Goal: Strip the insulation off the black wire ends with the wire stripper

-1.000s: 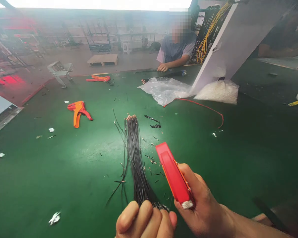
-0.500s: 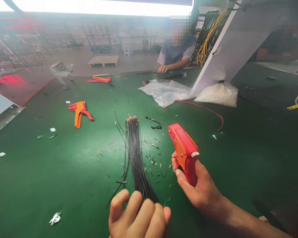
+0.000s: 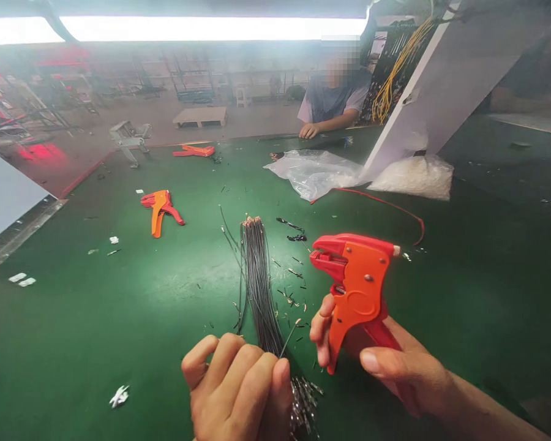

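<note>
My right hand [image 3: 395, 361] is wrapped round the handles of a red and orange wire stripper [image 3: 362, 275], whose jaws point left. My left hand [image 3: 243, 386] is closed at the bottom centre, with one thin dark wire [image 3: 290, 338] sticking up from between thumb and fingers; its end looks bare. A long bundle of black wires [image 3: 259, 275] lies on the green table, copper ends at the far side. Its near part passes behind my left hand, and shiny ends [image 3: 305, 401] show to the right of that hand. Short cut bits [image 3: 289, 298] lie beside the bundle.
Two more strippers, one nearer [image 3: 160, 211] and one farther [image 3: 194, 150], lie on the green table [image 3: 142, 331]. Beyond are clear plastic bags [image 3: 321, 171], a red wire [image 3: 395, 205] and a slanted white panel [image 3: 422, 92]. A person [image 3: 330, 104] sits at the far edge.
The stripper in my right hand has turned from nearly end-on to side-on and sits further right. My left hand has shifted slightly left and up; a wire end now shows above it. The view has shifted.
</note>
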Action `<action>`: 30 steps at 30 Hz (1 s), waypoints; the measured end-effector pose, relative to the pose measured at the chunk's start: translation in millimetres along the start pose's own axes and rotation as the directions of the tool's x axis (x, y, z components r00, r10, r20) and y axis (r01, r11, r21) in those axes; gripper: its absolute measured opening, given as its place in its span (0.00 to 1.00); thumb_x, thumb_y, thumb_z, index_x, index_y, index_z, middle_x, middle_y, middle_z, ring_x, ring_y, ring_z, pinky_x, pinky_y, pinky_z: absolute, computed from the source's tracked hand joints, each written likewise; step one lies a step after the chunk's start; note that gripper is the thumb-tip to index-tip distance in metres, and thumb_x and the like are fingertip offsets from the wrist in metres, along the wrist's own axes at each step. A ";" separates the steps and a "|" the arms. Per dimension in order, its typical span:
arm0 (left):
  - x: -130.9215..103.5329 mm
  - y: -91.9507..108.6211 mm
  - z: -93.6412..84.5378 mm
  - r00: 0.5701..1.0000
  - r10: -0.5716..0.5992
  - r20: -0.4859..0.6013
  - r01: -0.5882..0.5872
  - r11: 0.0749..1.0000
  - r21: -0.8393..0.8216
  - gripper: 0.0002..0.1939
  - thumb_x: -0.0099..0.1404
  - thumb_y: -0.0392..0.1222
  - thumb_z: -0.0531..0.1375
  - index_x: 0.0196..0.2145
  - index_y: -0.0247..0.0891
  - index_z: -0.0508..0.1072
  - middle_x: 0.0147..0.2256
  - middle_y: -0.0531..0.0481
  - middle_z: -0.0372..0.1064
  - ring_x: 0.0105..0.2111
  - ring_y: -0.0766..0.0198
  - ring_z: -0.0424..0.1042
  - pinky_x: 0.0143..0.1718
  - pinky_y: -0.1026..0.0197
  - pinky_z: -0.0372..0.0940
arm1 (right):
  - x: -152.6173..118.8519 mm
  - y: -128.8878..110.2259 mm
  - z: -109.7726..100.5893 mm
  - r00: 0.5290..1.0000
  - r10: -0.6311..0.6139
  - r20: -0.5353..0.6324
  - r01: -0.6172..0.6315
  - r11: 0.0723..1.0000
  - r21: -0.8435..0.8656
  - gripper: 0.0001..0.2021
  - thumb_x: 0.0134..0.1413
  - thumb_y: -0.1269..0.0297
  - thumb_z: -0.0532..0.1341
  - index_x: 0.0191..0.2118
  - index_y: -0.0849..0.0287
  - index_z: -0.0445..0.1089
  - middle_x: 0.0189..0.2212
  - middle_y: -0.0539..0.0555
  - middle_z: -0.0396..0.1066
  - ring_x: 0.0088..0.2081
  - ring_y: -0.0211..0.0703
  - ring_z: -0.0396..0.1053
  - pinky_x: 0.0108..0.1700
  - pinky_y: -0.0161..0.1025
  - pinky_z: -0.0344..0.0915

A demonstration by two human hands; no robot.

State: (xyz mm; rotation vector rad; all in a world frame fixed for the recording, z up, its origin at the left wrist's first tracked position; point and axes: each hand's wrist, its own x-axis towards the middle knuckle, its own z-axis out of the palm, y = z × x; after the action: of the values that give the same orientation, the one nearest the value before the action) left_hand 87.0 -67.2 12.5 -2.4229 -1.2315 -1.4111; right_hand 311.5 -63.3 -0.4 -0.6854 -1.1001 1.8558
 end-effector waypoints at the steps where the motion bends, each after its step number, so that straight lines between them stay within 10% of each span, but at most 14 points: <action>1: 2.1 -1.1 -2.8 1.000 0.009 0.010 -0.009 1.000 0.012 0.11 0.61 0.24 0.59 0.26 0.37 0.67 0.19 0.57 0.65 0.22 0.66 0.62 0.38 0.54 0.51 | -0.6 1.8 -0.2 1.000 0.019 0.024 -0.019 0.999 0.035 0.23 0.55 0.58 0.65 0.56 0.54 0.66 0.47 0.57 0.71 0.43 0.49 0.71 0.47 0.47 0.65; 30: 3.6 13.2 9.7 0.993 0.113 0.012 -0.114 0.993 0.036 0.11 0.57 0.24 0.60 0.24 0.37 0.67 0.16 0.58 0.61 0.22 0.65 0.54 0.37 0.56 0.51 | 3.5 17.0 21.5 0.977 0.101 0.188 -0.120 0.989 0.090 0.14 0.57 0.58 0.64 0.45 0.61 0.71 0.34 0.53 0.67 0.34 0.41 0.64 0.39 0.38 0.61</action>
State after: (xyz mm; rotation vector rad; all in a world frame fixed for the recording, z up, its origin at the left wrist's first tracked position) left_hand 103.6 -69.7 13.8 -2.4357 -1.0922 -1.3357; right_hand 286.3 -73.5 -5.6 -0.5350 -1.0942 2.0888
